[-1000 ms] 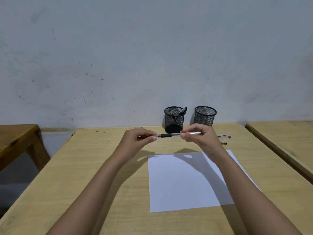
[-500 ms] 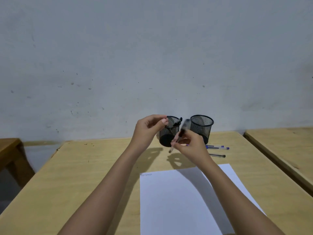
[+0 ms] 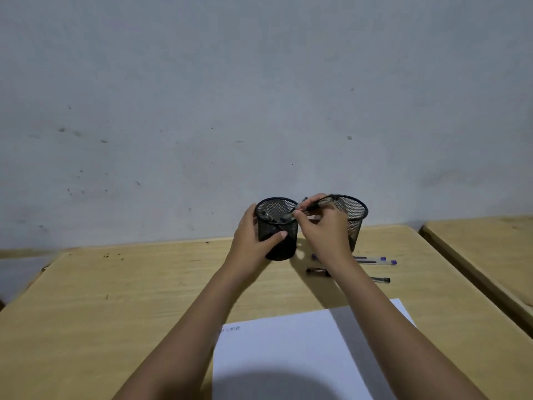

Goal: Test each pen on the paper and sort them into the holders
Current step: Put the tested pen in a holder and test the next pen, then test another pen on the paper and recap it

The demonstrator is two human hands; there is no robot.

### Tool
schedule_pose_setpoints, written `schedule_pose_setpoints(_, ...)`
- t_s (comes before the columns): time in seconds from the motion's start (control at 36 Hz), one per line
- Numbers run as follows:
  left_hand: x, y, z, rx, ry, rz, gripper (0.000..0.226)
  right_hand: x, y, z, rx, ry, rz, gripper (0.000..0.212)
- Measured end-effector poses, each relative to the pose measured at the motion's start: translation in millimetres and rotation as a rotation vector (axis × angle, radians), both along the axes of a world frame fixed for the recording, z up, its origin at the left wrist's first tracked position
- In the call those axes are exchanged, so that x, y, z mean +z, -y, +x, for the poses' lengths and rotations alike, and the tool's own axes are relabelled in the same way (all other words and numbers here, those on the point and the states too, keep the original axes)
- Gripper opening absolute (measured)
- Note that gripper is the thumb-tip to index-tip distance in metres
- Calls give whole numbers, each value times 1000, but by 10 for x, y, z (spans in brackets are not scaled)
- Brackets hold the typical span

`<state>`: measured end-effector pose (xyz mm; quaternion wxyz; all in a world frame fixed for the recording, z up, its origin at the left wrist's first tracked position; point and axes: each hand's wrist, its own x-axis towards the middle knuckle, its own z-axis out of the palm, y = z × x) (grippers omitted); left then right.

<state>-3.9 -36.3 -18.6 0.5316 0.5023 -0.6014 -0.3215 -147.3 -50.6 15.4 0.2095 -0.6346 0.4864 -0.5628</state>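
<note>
The left hand (image 3: 251,241) has its grip wrapped around the side of the left black wire-mesh pen holder (image 3: 278,230), thumb across the front wall and fingers behind, holding it where it stands on the pale wooden tabletop (image 3: 121,293). The right hand (image 3: 321,226) pinches a dark-barrelled pen (image 3: 313,205) between thumb and fingertips, the pen tilted so that its lower end points down over the rim of that left holder while its upper end rises toward the right. Inside the left holder at least one other pen shows, leaning against the mesh; how many there are is hard to tell. The right black wire-mesh pen holder (image 3: 356,215) stands just beside the first, partly hidden behind the right hand. Two more pens lie on the tabletop in front of it: a clear pen with purple ends (image 3: 375,260) farther back and a darker pen (image 3: 317,271) nearer, both crossed by the right forearm. A white sheet of paper (image 3: 288,356) lies flat near the front edge, with a small scribble near its top left corner. A grey, marked wall (image 3: 259,96) stands behind the tabletop.
</note>
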Motion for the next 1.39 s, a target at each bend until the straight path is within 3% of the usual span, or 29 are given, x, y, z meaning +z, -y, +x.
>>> schedule_pose_setpoints(0.14,-55,36,-17,-29,-60,-21,61,-7,124,30,25,-152,36,6)
schedule_pose_setpoints(0.39,-101,68,19,-51,-82,-25,59,21,119,-1,114,-265,63,24)
schedule_pose_setpoints(0.47,-91,36,48,-79,-61,-10,56,14,54,-58,137,-202,90,30)
schedule_pose_setpoints(0.61,-62,-156,145,-99,287,-41,38,-44,-110,-245,108,-90,145,25)
schedule_pose_setpoints(0.69,-168,-282,292,-109,556,44,52,-162,-219,-416,101,-106,249,15)
schedule_pose_setpoints(0.81,-336,-355,499,-79,826,223,73,-344,-337,-601,64,-268,324,12)
schedule_pose_setpoints(0.94,-407,-423,523,-60,1001,264,69,-499,-400,-750,23,-513,324,16)
schedule_pose_setpoints(1.22,-404,-440,494,-33,973,277,68,-525,-402,-638,28,-508,273,13)
schedule_pose_setpoints(1.39,-217,-558,404,-80,586,192,53,-385,-491,-418,116,-481,229,13)
